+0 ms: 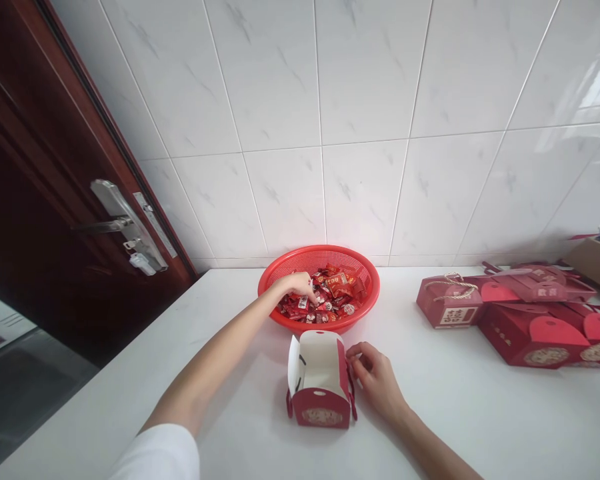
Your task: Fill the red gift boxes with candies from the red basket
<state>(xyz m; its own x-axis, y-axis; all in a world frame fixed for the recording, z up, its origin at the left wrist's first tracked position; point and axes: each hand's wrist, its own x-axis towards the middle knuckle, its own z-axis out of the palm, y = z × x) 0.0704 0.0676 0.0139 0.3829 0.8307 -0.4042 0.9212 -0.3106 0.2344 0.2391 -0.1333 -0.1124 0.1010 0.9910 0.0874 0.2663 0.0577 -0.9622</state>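
Note:
My left hand [301, 285] reaches into a red plastic basket [369, 311] of small red-wrapped sweets [337, 287]. Its fingers are bent down among the wrappers, and what they pinch, if anything, is hidden. In front of the basket stands an open dark red gift box [320, 415], its white inside facing up, with dark ribbon at its sides. No sweets show inside the box. At the box's right side my right hand [375, 378] has curled fingers closed at the upright side flap.
On the right of the white table [240, 427] stand a closed gift box with a rope handle [449, 303] and several more red boxes [535, 333]. A cardboard box [595, 261] is at the far right. Behind runs a tiled wall; a dark wooden door [35, 167] is at left.

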